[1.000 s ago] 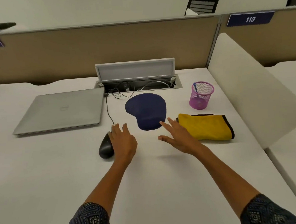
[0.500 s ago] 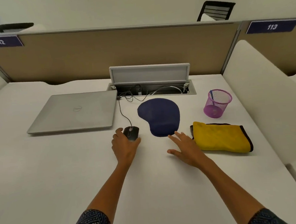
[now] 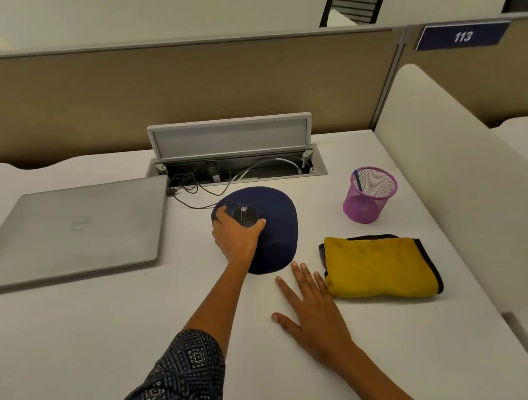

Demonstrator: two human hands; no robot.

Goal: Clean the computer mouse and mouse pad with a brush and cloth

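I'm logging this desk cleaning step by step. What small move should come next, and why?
Probably the right hand should reach for the yellow cloth. The left hand already grips the mouse on the mouse pad, while the right hand lies flat and empty on the desk beside the folded cloth. The brush may be in the purple cup; I cannot tell.

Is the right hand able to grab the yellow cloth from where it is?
Probably yes. The right hand lies flat and open on the desk just beside the yellow cloth, its fingertips near the cloth's edge. Nothing lies between them, and the hand holds nothing.
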